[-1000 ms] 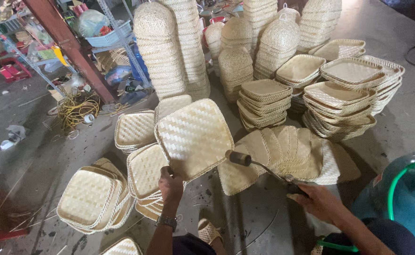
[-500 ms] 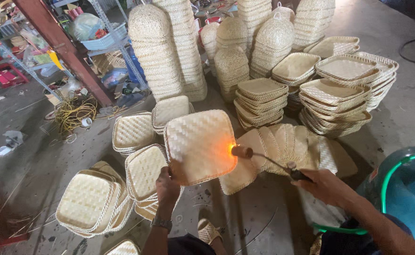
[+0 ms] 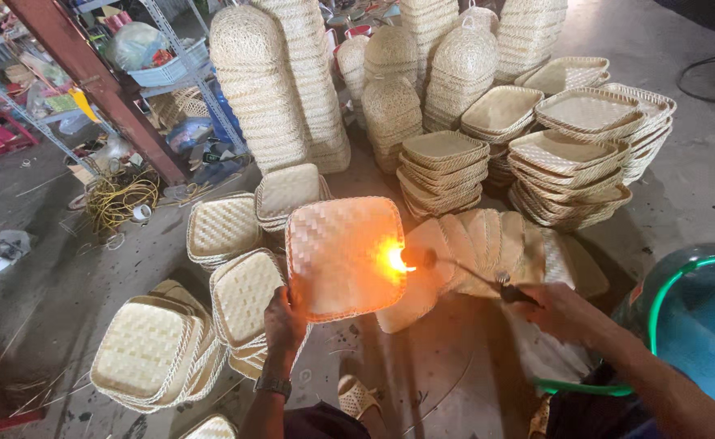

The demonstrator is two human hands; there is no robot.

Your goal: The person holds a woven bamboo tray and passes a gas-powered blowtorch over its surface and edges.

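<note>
Over the concrete floor (image 3: 455,382), left hand (image 3: 284,321) grips the woven tray (image 3: 343,256) upright; right hand (image 3: 560,309), closed round the torch (image 3: 463,267), should sweep its flame (image 3: 391,258) quickly, never lingering, to avoid scorching.

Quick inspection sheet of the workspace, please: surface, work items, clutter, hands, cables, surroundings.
Surface: bare concrete floor.
Job's things: woven tray held tilted; torch flame playing on its right edge.
Clutter: stacks of woven trays, fanned trays, more tray stacks.
Grippers: left hand grips the tray's lower edge; right hand holds the torch handle.
Cables: green hose; coiled yellow cord.
Surroundings: metal shelving, blue gas cylinder.
</note>
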